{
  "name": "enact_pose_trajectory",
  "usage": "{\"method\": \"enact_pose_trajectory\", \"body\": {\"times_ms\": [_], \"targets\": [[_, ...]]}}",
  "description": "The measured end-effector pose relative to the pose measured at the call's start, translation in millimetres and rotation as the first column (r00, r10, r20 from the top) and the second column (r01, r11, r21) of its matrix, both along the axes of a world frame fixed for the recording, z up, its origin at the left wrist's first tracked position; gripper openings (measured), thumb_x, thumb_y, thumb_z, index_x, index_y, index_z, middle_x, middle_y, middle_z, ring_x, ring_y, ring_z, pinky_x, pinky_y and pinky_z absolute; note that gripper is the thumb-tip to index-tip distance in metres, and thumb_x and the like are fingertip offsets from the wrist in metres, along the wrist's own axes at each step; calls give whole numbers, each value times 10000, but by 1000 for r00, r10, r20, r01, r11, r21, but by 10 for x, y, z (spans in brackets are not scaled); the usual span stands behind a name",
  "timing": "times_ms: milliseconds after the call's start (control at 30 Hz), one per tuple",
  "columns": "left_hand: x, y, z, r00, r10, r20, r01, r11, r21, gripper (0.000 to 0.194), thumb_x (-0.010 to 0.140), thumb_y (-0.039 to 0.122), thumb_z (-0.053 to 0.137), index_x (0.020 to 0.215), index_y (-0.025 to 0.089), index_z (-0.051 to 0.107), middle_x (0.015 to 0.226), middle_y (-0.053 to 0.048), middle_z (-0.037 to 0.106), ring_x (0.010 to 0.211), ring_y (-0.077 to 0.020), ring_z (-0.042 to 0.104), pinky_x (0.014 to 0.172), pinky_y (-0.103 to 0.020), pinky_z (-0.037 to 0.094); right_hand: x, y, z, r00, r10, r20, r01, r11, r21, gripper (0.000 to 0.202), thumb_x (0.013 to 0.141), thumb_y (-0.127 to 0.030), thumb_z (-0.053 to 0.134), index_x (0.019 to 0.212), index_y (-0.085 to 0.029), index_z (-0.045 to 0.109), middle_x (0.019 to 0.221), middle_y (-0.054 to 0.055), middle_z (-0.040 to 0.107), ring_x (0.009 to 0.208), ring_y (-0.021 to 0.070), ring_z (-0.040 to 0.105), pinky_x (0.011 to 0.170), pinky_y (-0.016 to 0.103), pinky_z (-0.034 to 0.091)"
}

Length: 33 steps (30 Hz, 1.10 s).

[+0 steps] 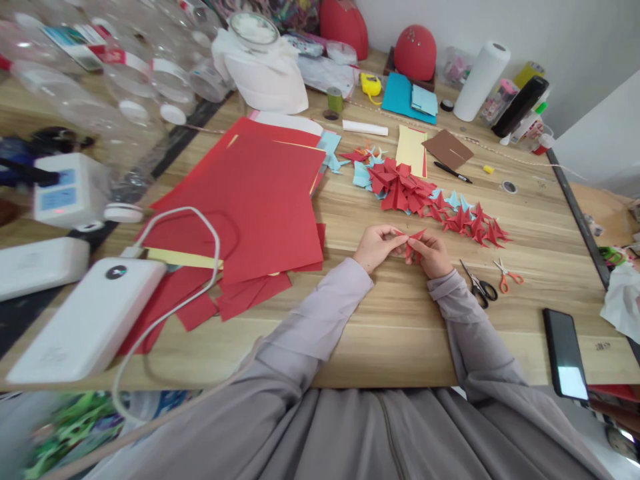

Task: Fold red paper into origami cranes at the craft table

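Observation:
Between my two hands, just above the wooden table, is a small red folded paper piece [416, 241] with pointed ends. My left hand [379, 247] pinches its left side. On the opposite side, the fingers of my right hand [433, 253] press it near a raised point. Fingers cover much of the piece, so its full shape is hidden. Just beyond my hands lies a heap of red folded paper pieces [397, 187], some looking like origami cranes, with light blue ones [457, 201] among them. Large red paper sheets [270, 207] are stacked to the left.
Black-handled scissors [483, 288] and small orange scissors [507, 275] lie right of my right hand, with a phone [566, 353] nearer the edge. A white power bank [90, 320] with a looping cable sits at left. Plastic bottles [125, 73] crowd the far left.

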<state>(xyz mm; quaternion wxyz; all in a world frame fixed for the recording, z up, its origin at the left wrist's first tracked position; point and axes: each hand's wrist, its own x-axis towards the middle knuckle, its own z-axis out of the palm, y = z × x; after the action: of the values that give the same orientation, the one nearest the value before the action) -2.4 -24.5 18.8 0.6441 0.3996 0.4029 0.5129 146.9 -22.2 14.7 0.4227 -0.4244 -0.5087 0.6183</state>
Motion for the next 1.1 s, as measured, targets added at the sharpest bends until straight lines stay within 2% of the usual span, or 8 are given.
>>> {"method": "enact_pose_trajectory", "body": {"times_ms": [200,433,567,767,933,1100], "targets": [[-11,3,-3,1000,-11,-2,11,1000,-14,285,570,335,784,663,113,629,493,5,591,461,-90,529,507,-236,441,-7,-8,7,1000,8,13,-8,1000,10,285,696,-419,719,721,-156,614,546,-8,652,413,98,574,396,198,405],[-26,1,5,998,-69,12,70,998,-8,263,628,333,752,675,102,633,522,-8,603,488,-86,546,536,-231,450,8,9,-11,1000,20,-8,-20,1000,-6,294,710,-425,706,707,-147,610,533,-7,636,393,89,557,358,182,351],[-27,10,7,993,-98,72,100,995,-26,257,640,330,739,674,98,634,557,-21,619,504,-94,563,548,-241,459,12,24,-44,999,5,-39,-6,1000,-28,277,707,-410,710,726,-146,626,563,-2,647,419,94,568,383,196,395],[-20,8,20,988,-73,132,81,995,-54,283,615,359,755,634,106,629,558,-26,620,502,-105,570,531,-248,454,11,27,-46,999,-31,-29,30,999,-37,278,692,-415,719,709,-156,620,542,-7,645,394,97,552,363,199,376],[-1,-14,30,999,4,35,-2,999,-35,291,593,360,774,637,117,619,522,-2,600,462,-85,530,496,-231,426,-3,3,-22,1000,-26,-1,26,1000,-12,265,701,-405,713,697,-164,602,517,-15,635,392,99,556,364,194,368],[-7,-13,3,1000,0,-4,0,1000,-16,275,604,346,760,638,119,608,506,-2,601,468,-92,540,510,-231,444,-16,-6,-23,1000,-28,11,29,1000,-6,273,681,-411,726,714,-171,601,519,-20,637,408,103,560,411,213,440]]}}
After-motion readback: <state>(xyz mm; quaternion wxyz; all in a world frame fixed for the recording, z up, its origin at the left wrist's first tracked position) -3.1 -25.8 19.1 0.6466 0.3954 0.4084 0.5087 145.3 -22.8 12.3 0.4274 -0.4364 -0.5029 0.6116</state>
